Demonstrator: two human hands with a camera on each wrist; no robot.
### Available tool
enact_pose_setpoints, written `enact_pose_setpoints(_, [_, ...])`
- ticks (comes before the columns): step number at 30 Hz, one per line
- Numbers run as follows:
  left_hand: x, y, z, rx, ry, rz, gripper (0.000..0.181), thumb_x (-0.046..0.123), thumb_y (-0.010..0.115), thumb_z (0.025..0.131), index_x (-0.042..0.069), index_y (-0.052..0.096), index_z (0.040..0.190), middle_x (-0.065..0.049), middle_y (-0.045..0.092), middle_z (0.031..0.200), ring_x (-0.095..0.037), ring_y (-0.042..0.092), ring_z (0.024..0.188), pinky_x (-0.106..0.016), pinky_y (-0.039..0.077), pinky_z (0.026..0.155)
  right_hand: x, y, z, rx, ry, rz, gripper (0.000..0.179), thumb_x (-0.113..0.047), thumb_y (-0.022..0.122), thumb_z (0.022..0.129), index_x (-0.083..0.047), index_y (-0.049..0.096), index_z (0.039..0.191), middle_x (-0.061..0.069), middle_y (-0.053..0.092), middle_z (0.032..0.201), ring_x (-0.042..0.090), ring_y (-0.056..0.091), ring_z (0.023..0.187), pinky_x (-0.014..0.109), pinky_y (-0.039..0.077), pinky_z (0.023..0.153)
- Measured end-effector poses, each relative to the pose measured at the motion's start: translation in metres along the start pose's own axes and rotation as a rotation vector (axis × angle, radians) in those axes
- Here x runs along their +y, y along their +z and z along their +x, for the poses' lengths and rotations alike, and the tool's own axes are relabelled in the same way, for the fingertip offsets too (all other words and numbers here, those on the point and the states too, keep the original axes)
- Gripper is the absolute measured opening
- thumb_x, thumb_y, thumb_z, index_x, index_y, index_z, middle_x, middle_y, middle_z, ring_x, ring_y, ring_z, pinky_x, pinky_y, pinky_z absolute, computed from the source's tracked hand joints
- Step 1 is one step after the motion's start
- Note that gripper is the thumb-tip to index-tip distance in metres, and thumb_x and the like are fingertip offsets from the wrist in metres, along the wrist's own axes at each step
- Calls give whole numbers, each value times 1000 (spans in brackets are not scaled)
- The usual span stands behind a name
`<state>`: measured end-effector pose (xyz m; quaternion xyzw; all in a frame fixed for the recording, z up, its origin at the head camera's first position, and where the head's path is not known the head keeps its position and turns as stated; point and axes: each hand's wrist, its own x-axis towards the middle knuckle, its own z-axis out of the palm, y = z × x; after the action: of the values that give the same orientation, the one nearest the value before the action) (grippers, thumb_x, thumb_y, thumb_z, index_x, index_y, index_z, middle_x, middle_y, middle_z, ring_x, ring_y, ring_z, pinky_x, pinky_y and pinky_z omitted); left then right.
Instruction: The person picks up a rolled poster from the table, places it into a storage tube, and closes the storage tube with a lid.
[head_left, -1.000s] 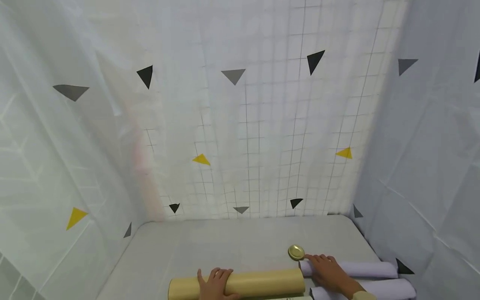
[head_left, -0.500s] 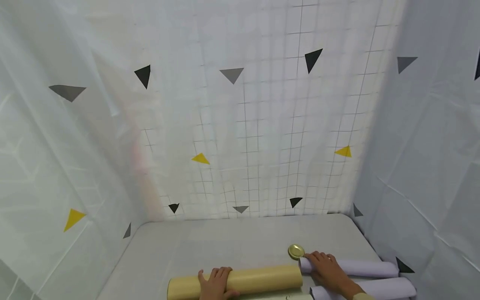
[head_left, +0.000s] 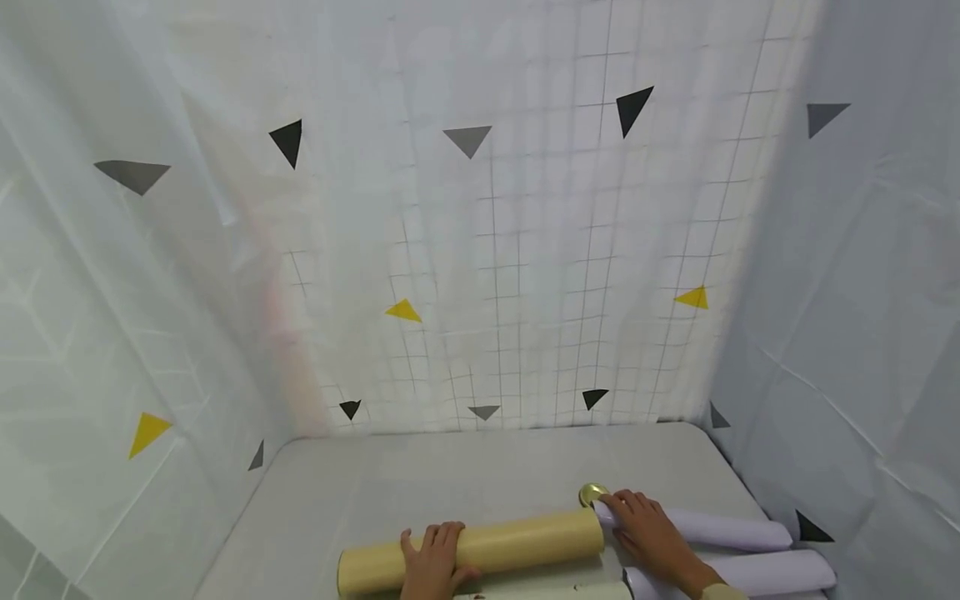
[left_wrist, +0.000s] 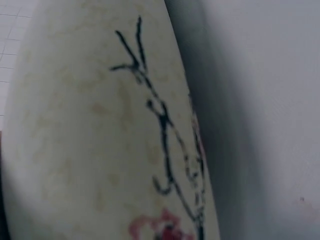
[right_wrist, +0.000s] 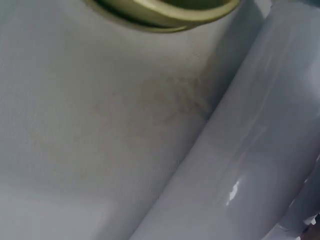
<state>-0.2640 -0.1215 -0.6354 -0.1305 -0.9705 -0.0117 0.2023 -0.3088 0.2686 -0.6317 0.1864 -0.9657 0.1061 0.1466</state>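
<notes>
My left hand (head_left: 435,562) lies across the left part of a yellow roll (head_left: 532,542), its fingers bent over the far side and the thumb on the near side. At the right, my right hand (head_left: 648,533) grips a glossy lavender roll (head_left: 727,529) near its left end, which touches or nearly touches the yellow roll's right end. A round gold lid (head_left: 592,493) lies just beyond that end, and its rim shows atop the right wrist view. Nearer me is a cream roll (head_left: 555,592) with a printed branch and red flower, seen closely in the left wrist view.
A second lavender roll (head_left: 780,573) lies nearer me, right of the cream roll. The pale table (head_left: 420,475) is walled by white sheeting with triangle prints on the left, back and right.
The lavender roll's left end has swung away from me with my right hand, closer to the gold lid. The yellow roll has shifted slightly away under my left hand, showing more of the cream roll.
</notes>
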Motion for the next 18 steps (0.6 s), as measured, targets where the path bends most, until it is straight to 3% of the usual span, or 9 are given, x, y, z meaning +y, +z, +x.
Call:
enact_pose_setpoints(5, [0, 2, 2, 74, 8, 47, 74, 75, 67, 68, 25, 62, 122, 9, 66, 116, -17, 59, 104, -65, 45, 94, -3, -2, 2, 79, -31, 12, 55, -17, 82, 85, -16, 61, 136, 0, 63, 117, 21, 63, 106, 50, 51, 92])
enact_pose_setpoints(12, [2, -6, 2, 48, -20, 40, 73, 73, 70, 69, 23, 62, 122, 7, 66, 117, -18, 59, 106, -64, 45, 95, -9, -3, 1, 131, -98, 14, 57, -16, 84, 81, -16, 63, 134, -3, 67, 116, 18, 66, 103, 49, 51, 89])
enact_pose_setpoints(18, [3, -6, 1, 47, -22, 57, 73, 74, 70, 67, 24, 63, 120, 7, 67, 115, -18, 59, 105, -62, 44, 94, -12, -3, 3, 126, -132, 15, 58, -19, 85, 80, -16, 62, 133, -4, 68, 119, 16, 65, 103, 49, 51, 89])
